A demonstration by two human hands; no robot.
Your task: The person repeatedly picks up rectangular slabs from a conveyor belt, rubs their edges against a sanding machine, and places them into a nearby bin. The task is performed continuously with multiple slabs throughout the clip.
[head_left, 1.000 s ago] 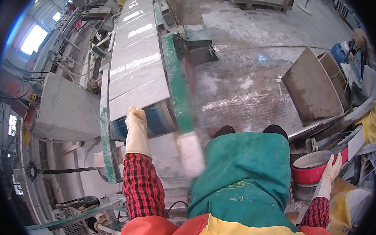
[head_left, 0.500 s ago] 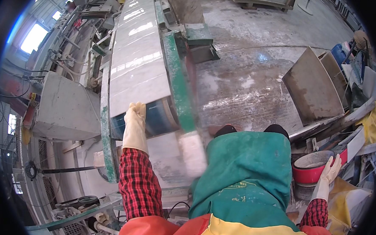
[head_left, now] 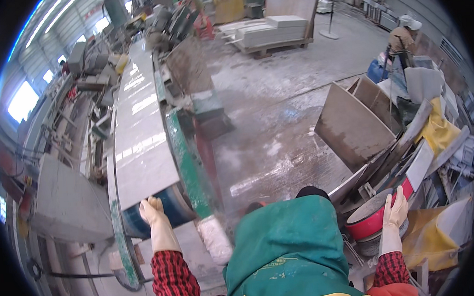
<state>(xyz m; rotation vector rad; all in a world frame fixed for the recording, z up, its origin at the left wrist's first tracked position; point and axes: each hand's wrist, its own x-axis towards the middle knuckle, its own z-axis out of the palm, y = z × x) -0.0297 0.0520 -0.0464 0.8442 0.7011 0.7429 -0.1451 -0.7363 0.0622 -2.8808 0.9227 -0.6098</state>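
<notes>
My left hand (head_left: 153,214), in a cream glove, has its fingers curled at the near edge of a white stone slab (head_left: 147,177). The slab lies in a long row of slabs on a conveyor, its end reaching over a dark blue roller (head_left: 177,207). What the fingertips do under the edge is hidden. At the right, my right hand (head_left: 395,212), also gloved, lies against the side of a round tub with a red band (head_left: 362,228). Its fingers are stretched out and slightly apart.
A green conveyor rail (head_left: 187,164) runs beside the slabs. Brown boards (head_left: 351,126) lean at the right, near yellow cloth (head_left: 439,124). Stacked slabs (head_left: 274,33) stand on a pallet further back. A person in a white cap (head_left: 403,37) is at the far right.
The view has tilted up and turned to the right, bringing in more of the hall and the other person. My left hand stays at the slab's edge, my right hand by the tub.
</notes>
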